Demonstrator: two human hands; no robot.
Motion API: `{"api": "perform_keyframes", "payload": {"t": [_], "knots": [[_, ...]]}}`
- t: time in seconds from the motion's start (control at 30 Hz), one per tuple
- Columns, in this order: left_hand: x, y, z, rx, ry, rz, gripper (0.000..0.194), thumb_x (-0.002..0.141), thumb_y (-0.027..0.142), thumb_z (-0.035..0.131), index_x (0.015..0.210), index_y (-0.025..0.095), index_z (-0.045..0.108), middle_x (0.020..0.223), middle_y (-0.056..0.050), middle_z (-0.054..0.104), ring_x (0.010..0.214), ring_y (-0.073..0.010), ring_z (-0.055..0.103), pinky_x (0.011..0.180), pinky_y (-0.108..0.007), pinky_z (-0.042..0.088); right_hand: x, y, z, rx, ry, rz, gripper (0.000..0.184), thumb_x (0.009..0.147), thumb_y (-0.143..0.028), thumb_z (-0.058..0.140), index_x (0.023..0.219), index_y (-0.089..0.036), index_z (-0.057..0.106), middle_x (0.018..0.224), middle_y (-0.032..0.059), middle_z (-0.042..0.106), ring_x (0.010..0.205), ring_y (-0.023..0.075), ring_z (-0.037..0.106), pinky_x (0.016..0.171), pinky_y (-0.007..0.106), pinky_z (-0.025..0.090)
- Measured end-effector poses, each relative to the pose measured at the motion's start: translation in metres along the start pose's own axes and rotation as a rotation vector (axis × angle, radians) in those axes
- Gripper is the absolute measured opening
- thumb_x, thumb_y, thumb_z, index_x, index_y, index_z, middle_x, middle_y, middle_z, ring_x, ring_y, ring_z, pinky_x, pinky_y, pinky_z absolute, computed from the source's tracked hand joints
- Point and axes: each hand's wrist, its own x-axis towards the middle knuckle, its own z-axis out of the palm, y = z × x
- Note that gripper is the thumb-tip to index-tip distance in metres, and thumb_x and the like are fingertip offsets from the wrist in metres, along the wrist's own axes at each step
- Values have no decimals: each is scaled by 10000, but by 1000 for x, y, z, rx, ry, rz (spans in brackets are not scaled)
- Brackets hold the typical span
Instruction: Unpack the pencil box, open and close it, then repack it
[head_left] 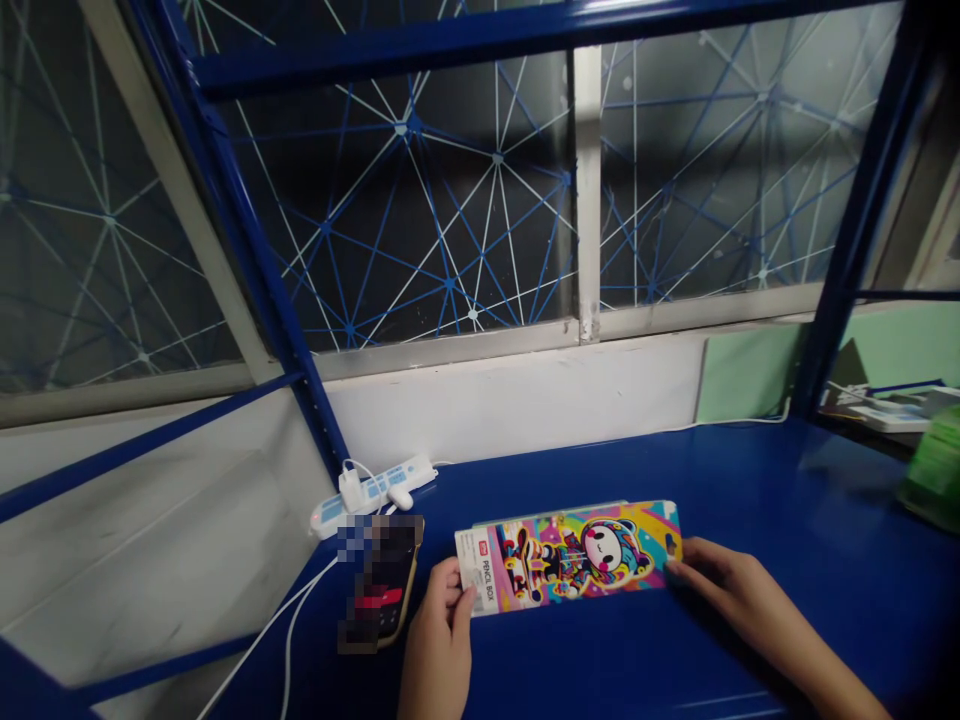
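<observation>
A colourful pencil box (568,556) with a cartoon figure and the words "PENCIL BOX" lies flat on the blue desk (750,500). My left hand (439,640) grips its left end, thumb on top near the white label. My right hand (724,580) holds its right end with the fingertips pinched on the edge. Both hands are closed on the box.
A phone (382,595) lies just left of my left hand, with white cables (289,630) running off the desk's edge. A white power strip (371,492) with plugs sits by the wall. Blue shelf posts (855,230) frame the desk. Green items (934,470) stand at the far right.
</observation>
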Motion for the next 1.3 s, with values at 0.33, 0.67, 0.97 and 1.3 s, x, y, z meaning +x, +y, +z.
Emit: {"api": "perform_keyframes", "payload": {"t": [0.33, 0.67, 0.97, 1.3], "knots": [[-4, 7, 1, -31, -51, 43, 341, 871, 501, 624, 1063, 220, 608, 1136, -118, 751, 1125, -285, 703, 985, -389, 560, -3, 14, 3, -187, 182, -120, 307, 905, -521, 576, 925, -264, 743, 907, 40, 757, 808, 228, 706, 745, 289, 520], [-10, 21, 0, 144, -214, -2, 366, 881, 454, 594, 1168, 227, 584, 1194, -105, 729, 1110, -260, 693, 952, -346, 540, -4, 4, 5, -450, -11, -222, 435, 779, -233, 650, 1205, -288, 721, 1129, 84, 748, 999, 283, 690, 843, 391, 510], [-10, 13, 3, 272, -221, 41, 561, 874, 322, 560, 1419, 226, 470, 1455, -105, 537, 1354, -254, 499, 1135, -397, 387, -23, 33, 7, -426, -203, -204, 823, 803, -538, 682, 1537, -372, 348, 1600, 22, 344, 1464, 356, 325, 1184, 618, 226], [-11, 10, 6, 326, -216, 131, 650, 820, 168, 582, 1450, 279, 467, 1426, -76, 551, 1336, -245, 517, 1116, -386, 425, -21, 10, 59, -560, 214, -214, 549, 882, -587, 615, 1332, -275, 629, 1385, 109, 627, 1295, 354, 546, 977, 530, 487]]}}
